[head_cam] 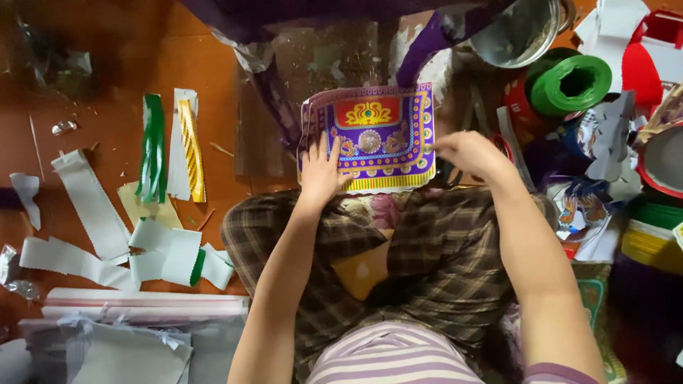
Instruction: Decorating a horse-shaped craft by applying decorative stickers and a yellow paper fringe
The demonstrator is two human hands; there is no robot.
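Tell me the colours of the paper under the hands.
Purple paper with a red-and-yellow panel and yellow bottom edge; head view.

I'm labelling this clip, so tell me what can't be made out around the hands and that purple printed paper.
Head view only:
- Purple printed paper: lower left corner covered by the left hand; the bottom edge runs behind the knees.
- Right hand: fingertips curl at the paper's right edge; whether they pinch it cannot be told.
- Metal bowl: cut off by the top edge, contents unclear.
- Green roll: what is wound on it is too small to tell.
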